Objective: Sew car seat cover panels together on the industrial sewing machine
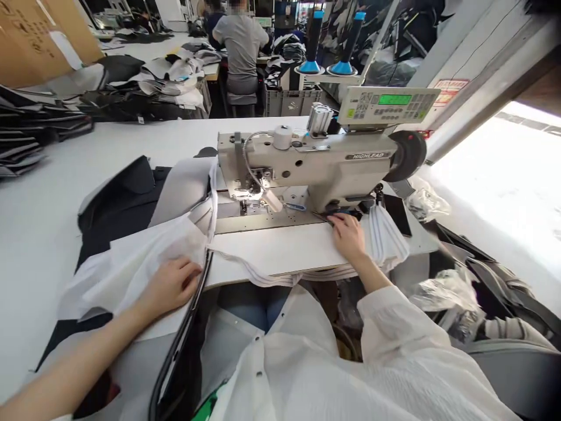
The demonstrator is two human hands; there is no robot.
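My left hand [173, 285] rests on white fabric [144, 257] at the left, its fingers curled over the cloth beside a long black-edged seam [186, 318]. My right hand [348, 235] lies on the table under the sewing machine's arm, fingers closed round what looks like scissors [322, 217]; the dark points show, the handle is mostly hidden. The sewing machine [315, 152] stands before me, its lamp lit at the needle. A small blue-handled tool [295, 206] lies on its bed. A white zip tape [249, 268] runs from the fabric along the table's front edge.
Folded white tape [388, 237] and a dark phone-like slab [398, 215] lie right of my right hand. A control panel [388, 105] and two thread cones [311, 47] stand behind the machine. Dark cut pieces [118, 204] lie left. A person [241, 44] sits farther back.
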